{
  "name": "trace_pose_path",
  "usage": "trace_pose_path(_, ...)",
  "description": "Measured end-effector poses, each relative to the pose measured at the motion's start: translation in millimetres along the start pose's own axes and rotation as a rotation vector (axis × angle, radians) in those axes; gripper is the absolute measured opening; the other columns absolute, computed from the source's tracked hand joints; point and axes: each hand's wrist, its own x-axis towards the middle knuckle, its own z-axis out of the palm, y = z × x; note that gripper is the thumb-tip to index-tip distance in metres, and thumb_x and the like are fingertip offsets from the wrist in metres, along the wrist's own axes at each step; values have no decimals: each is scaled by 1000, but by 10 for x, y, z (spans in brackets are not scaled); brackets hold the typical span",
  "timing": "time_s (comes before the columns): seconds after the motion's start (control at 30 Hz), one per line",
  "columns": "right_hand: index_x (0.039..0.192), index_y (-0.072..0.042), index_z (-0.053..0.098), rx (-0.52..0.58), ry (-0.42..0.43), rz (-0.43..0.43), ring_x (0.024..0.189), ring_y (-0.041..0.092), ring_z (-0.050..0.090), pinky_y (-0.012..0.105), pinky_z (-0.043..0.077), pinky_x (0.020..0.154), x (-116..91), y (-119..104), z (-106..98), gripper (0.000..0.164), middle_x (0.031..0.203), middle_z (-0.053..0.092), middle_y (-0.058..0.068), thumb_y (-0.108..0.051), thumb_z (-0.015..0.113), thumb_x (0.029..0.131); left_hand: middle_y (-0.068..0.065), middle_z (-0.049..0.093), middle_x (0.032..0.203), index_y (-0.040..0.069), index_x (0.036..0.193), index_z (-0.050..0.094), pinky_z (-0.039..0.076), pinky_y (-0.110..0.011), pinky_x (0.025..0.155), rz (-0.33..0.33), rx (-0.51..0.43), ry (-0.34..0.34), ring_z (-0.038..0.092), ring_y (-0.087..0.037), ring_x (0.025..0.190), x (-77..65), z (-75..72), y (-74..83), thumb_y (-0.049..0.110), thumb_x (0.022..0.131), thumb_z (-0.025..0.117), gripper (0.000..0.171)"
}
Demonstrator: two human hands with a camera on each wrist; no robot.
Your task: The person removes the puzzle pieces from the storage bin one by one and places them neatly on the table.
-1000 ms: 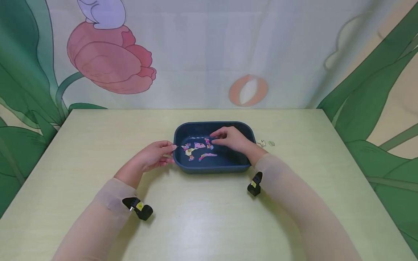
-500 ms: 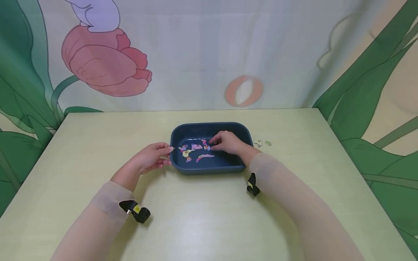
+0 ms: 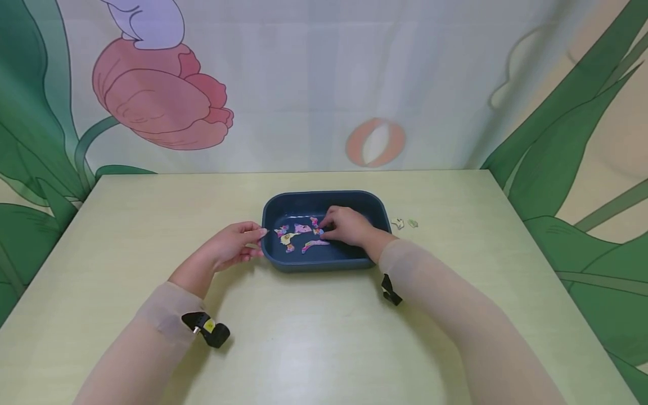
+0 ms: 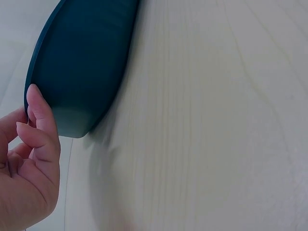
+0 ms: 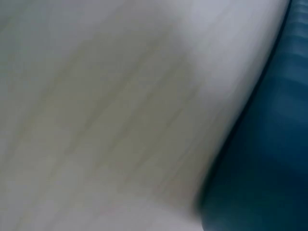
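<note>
A dark blue rectangular tray (image 3: pixel 349 263) sits on the table with several flat, colourful cut-out pieces inside. My left hand (image 3: pixel 235 244) pinches the tray's left rim between thumb and fingers; in the left wrist view, fingers (image 4: pixel 42 118) lie against its outer wall. Reaching in over the right side, my right hand (image 3: pixel 349 226) has thumb and index fingertips at either side of a small pink and blue cut-out piece (image 3: pixel 316 231), partly covering it. A yellowish piece (image 3: pixel 289 238) and a long pink strip (image 3: pixel 314 244) lie nearby. The right wrist view misses the right hand.
Two small pale cut-outs, one whitish (image 3: pixel 398 224) and one greenish (image 3: pixel 413 223), lie on the table right of the tray. A printed curtain (image 3: pixel 283 84) hangs behind the pale wooden table (image 3: pixel 304 343).
My right hand has lowered into the tray and its fingertips have come to the pink and blue piece. The left hand keeps its grip on the rim. The head view has shifted slightly.
</note>
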Motion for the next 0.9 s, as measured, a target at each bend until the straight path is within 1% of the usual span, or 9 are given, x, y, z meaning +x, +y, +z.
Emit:
trace_pose_path(0.17, 99, -11, 73, -16, 3, -33, 85, 15, 55, 29, 45, 78, -4, -12, 10, 21, 93, 59, 2, -25, 72, 83, -4, 54, 82, -2, 115, 45, 41, -21, 56, -5, 2, 3, 59, -15, 71, -3, 3, 3, 27, 97, 50, 35)
trace_pose_path(0.43, 105, -11, 72, -24, -12, -22, 88, 15, 54, 29, 45, 80, 4, -29, 2, 27, 97, 58, 2, -27, 72, 83, -5, 54, 84, -3, 116, 45, 41, -21, 57, -11, 16, 3, 58, -15, 71, -22, 0, 28, 27, 97, 50, 36)
trace_pose_path(0.7, 99, -14, 74, -73, -15, -11, 85, 13, 54, 28, 45, 78, 11, -42, 23, 24, 94, 58, -2, -31, 71, 83, -5, 55, 84, -3, 116, 45, 41, -20, 57, -16, 15, 4, 59, -15, 71, -18, -1, 26, 28, 97, 50, 36)
trace_pose_path(0.9, 96, -15, 74, -77, -10, -21, 84, 13, 54, 28, 45, 78, 17, -47, 30, 20, 93, 58, -1, -30, 70, 84, -5, 55, 83, -2, 116, 45, 41, -20, 56, -12, 14, 6, 59, -15, 70, -16, -4, 20, 28, 97, 50, 36)
